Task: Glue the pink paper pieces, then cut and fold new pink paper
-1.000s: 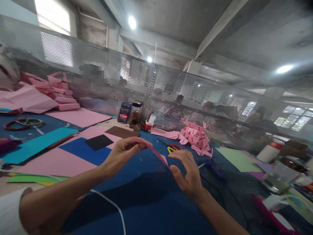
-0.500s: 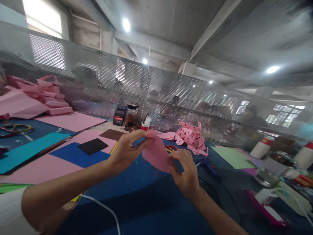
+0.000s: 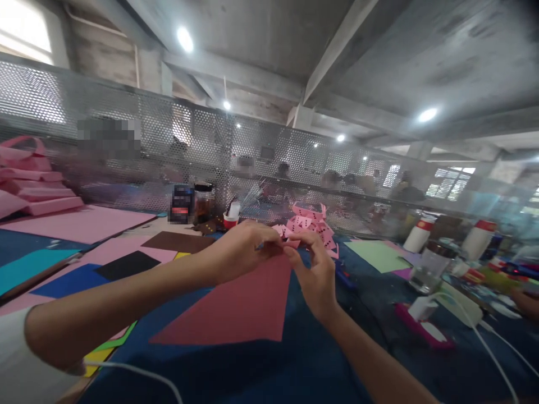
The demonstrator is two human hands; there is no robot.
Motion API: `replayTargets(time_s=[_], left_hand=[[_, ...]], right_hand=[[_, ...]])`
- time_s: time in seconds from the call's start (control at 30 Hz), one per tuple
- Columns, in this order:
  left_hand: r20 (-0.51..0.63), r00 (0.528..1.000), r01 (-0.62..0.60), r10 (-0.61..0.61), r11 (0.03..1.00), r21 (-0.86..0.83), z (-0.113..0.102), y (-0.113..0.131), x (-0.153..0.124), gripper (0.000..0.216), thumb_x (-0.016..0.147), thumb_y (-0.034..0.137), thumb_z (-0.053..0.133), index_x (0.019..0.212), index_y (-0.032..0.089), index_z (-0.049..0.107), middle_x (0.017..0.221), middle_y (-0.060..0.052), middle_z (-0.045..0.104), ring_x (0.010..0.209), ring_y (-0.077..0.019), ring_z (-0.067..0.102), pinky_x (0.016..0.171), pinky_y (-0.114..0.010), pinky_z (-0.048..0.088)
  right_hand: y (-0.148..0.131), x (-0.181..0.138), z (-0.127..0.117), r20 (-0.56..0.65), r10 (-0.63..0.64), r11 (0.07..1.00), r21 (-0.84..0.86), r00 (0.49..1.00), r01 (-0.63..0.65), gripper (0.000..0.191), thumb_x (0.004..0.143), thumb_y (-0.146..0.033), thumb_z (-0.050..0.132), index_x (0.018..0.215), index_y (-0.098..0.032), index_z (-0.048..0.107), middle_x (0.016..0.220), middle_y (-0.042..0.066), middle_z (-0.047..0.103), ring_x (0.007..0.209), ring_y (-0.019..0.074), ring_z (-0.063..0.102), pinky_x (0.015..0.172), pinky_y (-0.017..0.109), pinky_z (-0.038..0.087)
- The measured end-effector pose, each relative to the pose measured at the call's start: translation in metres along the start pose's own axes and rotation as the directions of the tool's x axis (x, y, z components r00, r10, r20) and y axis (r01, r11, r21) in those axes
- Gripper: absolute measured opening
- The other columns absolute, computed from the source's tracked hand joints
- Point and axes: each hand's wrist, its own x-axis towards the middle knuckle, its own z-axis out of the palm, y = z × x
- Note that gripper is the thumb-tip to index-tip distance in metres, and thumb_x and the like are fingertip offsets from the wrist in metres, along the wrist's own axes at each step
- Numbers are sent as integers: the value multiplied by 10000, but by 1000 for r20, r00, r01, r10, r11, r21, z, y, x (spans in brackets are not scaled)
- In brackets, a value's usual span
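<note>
A perforated metal screen (image 3: 261,151) runs along the back of the room under a bare concrete ceiling with round lights, and people sit blurred behind it. In front of it the worktop (image 3: 269,370) is covered in dark blue.

Both hands meet over the middle of it. The left hand (image 3: 244,247) and the right hand (image 3: 315,275) each have thumb and fingertips pinched tight on the top corner of a pink sheet (image 3: 240,306), their fingertips almost touching. The sheet hangs down and to the left from that corner, spread wide. I cannot tell whether its lower edge touches the blue cover.

Just behind the hands lies a heap of pink cut pieces (image 3: 309,221) with dark dots. To the left lie flat sheets: a black sheet (image 3: 126,265), a brown sheet (image 3: 179,241) and a blue sheet (image 3: 63,280), with a stack of folded pink paper (image 3: 29,185) at the far left. A red cup (image 3: 229,220) and a dark jar (image 3: 204,205) stand by the screen. On the right are a pale green sheet (image 3: 374,255), two white bottles with red caps (image 3: 416,235) and a white cable (image 3: 484,342).
</note>
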Motion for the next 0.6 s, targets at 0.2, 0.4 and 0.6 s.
replayTargets(time_s=[0.2, 0.4, 0.6], left_hand=[[298, 918, 348, -262, 892, -287, 12, -16, -12, 276, 886, 419, 609, 867, 150, 671, 759, 9, 617, 691, -140, 537, 598, -232, 370], [516, 724, 650, -459, 704, -286, 7, -62, -61, 369, 795, 523, 675, 891, 167, 666, 763, -1, 654, 663, -146, 571, 567, -220, 367], [610, 595, 711, -523, 697, -95, 9, -92, -101, 335, 780, 395, 644, 1056, 219, 712, 974, -30, 747, 890, -232, 678, 680, -246, 466]], right_hand=[[17, 3, -4, -45, 210, 978, 6, 977, -210, 174, 910, -358, 634, 852, -194, 633, 797, -13, 624, 749, 139, 574, 720, 266, 467], [70, -4, 3, 91, 446, 893, -120, 890, -435, 236, 888, -410, 583, 897, -177, 611, 772, -4, 629, 685, 142, 582, 626, 245, 448], [100, -28, 16, 285, 531, 839, -304, 798, -450, 181, 795, -244, 664, 962, -184, 635, 773, 4, 682, 703, 160, 642, 704, 285, 494]])
